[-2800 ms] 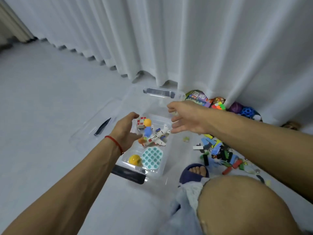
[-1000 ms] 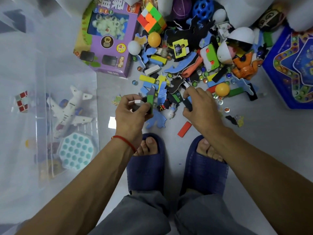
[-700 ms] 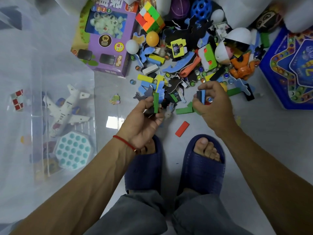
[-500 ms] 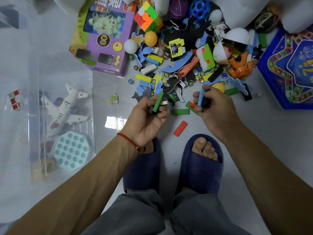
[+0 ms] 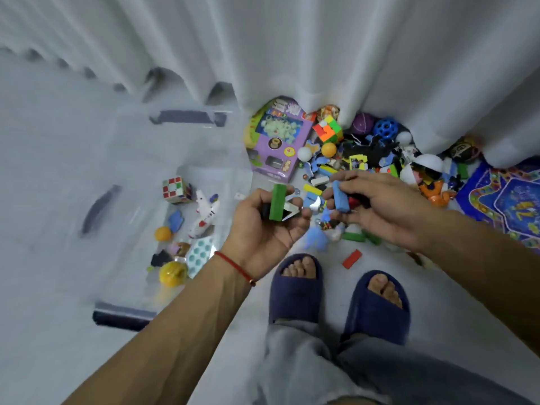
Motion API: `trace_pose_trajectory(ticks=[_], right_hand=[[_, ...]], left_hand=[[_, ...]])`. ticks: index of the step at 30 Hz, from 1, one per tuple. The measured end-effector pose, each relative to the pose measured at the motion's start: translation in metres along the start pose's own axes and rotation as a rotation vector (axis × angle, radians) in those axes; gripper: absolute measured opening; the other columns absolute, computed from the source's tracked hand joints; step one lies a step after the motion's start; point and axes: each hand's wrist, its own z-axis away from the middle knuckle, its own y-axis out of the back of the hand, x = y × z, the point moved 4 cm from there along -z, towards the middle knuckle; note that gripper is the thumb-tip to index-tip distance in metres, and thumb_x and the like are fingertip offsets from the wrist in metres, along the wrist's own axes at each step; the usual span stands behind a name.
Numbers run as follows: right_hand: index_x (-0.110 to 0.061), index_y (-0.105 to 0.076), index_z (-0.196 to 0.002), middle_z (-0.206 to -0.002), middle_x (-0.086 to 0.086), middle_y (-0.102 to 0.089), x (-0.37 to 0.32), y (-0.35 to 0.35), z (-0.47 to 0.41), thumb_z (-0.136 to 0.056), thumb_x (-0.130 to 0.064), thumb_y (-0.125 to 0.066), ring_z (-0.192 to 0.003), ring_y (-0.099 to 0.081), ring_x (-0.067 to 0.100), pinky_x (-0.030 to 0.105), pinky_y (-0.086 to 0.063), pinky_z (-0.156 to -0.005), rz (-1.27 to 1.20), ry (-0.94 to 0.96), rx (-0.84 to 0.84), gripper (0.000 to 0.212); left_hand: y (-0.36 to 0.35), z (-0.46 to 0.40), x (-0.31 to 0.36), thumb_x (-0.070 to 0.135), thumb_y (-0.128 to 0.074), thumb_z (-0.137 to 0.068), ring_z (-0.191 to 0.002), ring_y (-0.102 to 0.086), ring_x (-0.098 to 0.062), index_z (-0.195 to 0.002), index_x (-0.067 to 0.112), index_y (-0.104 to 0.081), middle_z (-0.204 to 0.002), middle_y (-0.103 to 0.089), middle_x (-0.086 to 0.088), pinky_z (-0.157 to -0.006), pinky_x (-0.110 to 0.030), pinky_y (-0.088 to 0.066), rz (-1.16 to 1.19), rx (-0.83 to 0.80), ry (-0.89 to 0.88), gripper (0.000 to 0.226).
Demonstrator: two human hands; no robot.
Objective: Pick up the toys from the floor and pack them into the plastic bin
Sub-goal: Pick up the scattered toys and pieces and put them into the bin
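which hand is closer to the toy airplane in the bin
Left. The left hand, gripping a green block, sits just right of the bin wall by the toy airplane. The right hand, holding a blue block, is farther right over the toy pile.

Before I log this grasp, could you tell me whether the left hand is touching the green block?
Touching. The head view shows the left hand with fingers wrapped around the upright green block, held above the floor.
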Motion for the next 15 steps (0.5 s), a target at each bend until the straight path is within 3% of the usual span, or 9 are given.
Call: trace_pose_trajectory(ticks=[2, 5, 7, 10, 12, 14, 15], right_hand=[[0.002, -0.057, -0.118, -0.103, 0.025, -0.068, -0.023, -0.058, 0.008, -0.103, -0.004, -0.047, -0.085, -0.07, 0.029, 0.039, -0.063, -0.07, 0.198, -0.021, -0.101, 0.019], [0.002, -0.056, -0.118, -0.109, 0.029, -0.065, -0.041, -0.14, 0.015, -0.103, 0.0, -0.046, -0.091, -0.071, 0.034, 0.039, -0.062, -0.07, 0.341, -0.039, -0.202, 0.018], [0.004, -0.056, -0.115, -0.108, 0.028, -0.063, -0.038, -0.193, 0.018, -0.101, 0.002, -0.048, -0.092, -0.07, 0.035, 0.044, -0.063, -0.075, 0.323, -0.048, -0.248, 0.016], [0.001, -0.053, -0.113, -0.108, 0.021, -0.055, -0.015, -0.251, 0.015, -0.099, -0.006, -0.053, -0.089, -0.066, 0.033, 0.056, -0.056, -0.091, 0.261, -0.12, -0.274, 0.016], [-0.002, -0.051, -0.119, -0.122, 0.024, -0.051, -0.001, -0.269, 0.01, -0.099, -0.012, -0.05, -0.104, -0.061, 0.04, 0.06, -0.046, -0.103, 0.279, -0.141, -0.245, 0.023], [0.0, -0.05, -0.13, -0.14, 0.034, -0.043, 0.003, -0.271, 0.007, -0.098, -0.018, -0.048, -0.128, -0.048, 0.047, 0.058, -0.041, -0.109, 0.322, -0.147, -0.209, 0.036], [-0.001, -0.051, -0.132, -0.144, 0.035, -0.04, 0.002, -0.268, 0.007, -0.098, -0.02, -0.049, -0.132, -0.044, 0.047, 0.057, -0.04, -0.11, 0.348, -0.143, -0.197, 0.04]], left_hand=[[0.013, 0.04, 0.037, 0.014, -0.043, -0.091, -0.08, -0.062, -0.035, -0.097, 0.001, -0.062, -0.086, -0.06, -0.018, -0.077, -0.038, -0.06, 0.023, 0.011, -0.113, 0.023], [0.049, 0.086, 0.079, 0.015, -0.048, -0.093, -0.089, -0.062, -0.038, -0.107, 0.001, -0.059, -0.1, -0.056, -0.023, -0.09, -0.048, -0.056, 0.012, 0.178, -0.267, 0.023], [0.073, 0.114, 0.096, 0.02, -0.05, -0.094, -0.089, -0.063, -0.036, -0.105, 0.003, -0.056, -0.105, -0.055, -0.021, -0.084, -0.047, -0.058, -0.029, 0.292, -0.338, 0.021], [0.093, 0.146, 0.112, 0.028, -0.044, -0.098, -0.072, -0.067, -0.028, -0.094, 0.01, -0.056, -0.075, -0.071, -0.015, -0.064, -0.037, -0.055, -0.103, 0.406, -0.364, 0.022], [0.105, 0.156, 0.121, 0.035, -0.045, -0.097, -0.083, -0.062, -0.03, -0.096, 0.016, -0.055, -0.093, -0.068, -0.015, -0.073, -0.038, -0.048, -0.144, 0.488, -0.357, 0.021], [0.111, 0.161, 0.127, 0.038, -0.05, -0.094, -0.094, -0.054, -0.026, -0.11, 0.019, -0.054, -0.117, -0.052, -0.011, -0.077, -0.042, -0.044, -0.186, 0.559, -0.368, 0.026], [0.111, 0.162, 0.129, 0.037, -0.052, -0.093, -0.093, -0.052, -0.023, -0.116, 0.02, -0.052, -0.12, -0.048, -0.008, -0.076, -0.04, -0.043, -0.202, 0.575, -0.387, 0.029]])
